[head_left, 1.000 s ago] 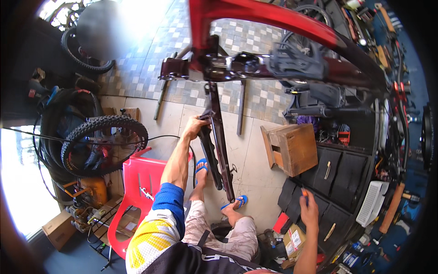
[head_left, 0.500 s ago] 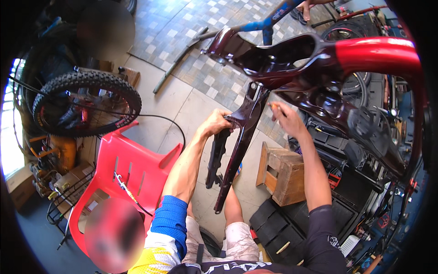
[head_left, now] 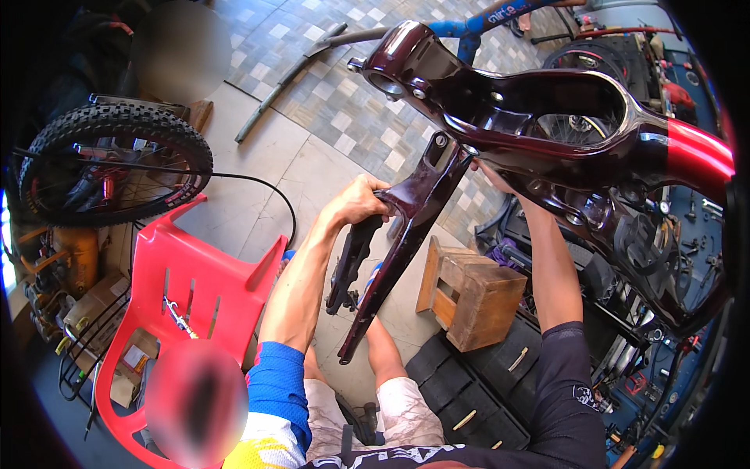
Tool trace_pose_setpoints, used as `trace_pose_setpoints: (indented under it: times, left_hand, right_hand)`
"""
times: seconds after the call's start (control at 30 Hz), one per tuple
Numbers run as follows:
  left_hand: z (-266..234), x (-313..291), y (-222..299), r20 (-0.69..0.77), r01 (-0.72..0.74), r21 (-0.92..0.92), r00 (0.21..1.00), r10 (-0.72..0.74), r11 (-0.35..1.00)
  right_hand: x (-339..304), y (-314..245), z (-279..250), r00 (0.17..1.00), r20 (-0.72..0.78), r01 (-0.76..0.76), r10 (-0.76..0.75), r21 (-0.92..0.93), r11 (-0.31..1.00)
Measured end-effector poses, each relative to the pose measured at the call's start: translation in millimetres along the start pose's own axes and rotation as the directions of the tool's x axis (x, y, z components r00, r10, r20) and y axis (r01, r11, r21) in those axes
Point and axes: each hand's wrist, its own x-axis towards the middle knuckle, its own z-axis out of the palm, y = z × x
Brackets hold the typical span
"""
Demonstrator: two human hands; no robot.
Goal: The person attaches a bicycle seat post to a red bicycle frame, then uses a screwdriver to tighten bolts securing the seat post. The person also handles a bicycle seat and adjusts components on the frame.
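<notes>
Left of the wooden stool (head_left: pixel 491 305), we are gripping the dark swingarm (head_left: pixel 416 209) with our left hand (head_left: pixel 358 201); our right hand (head_left: pixel 494 177) is sitting partly behind the frame (head_left: pixel 539 161), its grip unclear to us. We're judging the swingarm stiff, slick, best held at its bridge (head_left: pixel 401 194).

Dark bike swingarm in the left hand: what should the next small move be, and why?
Probably steady the swingarm with the left hand. That hand grips it partway along, its slotted end lies close by the bike frame, and the right hand reaches there, partly hidden behind the frame, so a wobble might disturb its work.
</notes>
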Motion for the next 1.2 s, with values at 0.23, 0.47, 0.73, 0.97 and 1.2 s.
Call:
trace_pose_setpoints:
  times: [0.23, 0.47, 0.73, 0.97, 1.2]
  left_hand:
    - [-5.8, 3.4, -3.0, 0.017, -0.01, 0.033, 1.0, 0.009, 0.999]
    - [-6.7, 0.1, 2.3, -0.019, 0.009, 0.064, 1.0, -0.007, 0.998]
    - [-5.5, -0.5, 4.6, -0.019, 0.006, 0.064, 1.0, -0.005, 0.998]
    - [-6.2, -0.9, 4.5, -0.019, -0.02, 0.122, 1.0, 0.022, 0.992]
    - [-4.4, -2.5, 7.6, -0.021, 0.003, 0.099, 1.0, -0.001, 0.995]
  right_hand:
    - [1.8, -2.0, -7.6, 1.0, -0.024, -0.003, 0.003, -0.004, 1.0]
    - [5.7, -2.6, -7.2, 0.999, -0.043, 0.004, -0.004, 0.0, 1.0]
    - [5.0, -3.3, -6.0, 0.999, -0.044, 0.008, -0.008, -0.002, 1.0]
    - [6.6, -2.8, -5.5, 0.999, -0.043, 0.01, -0.01, -0.001, 1.0]
    - [6.3, -0.4, -10.3, 0.999, -0.05, 0.006, -0.006, -0.004, 1.0]
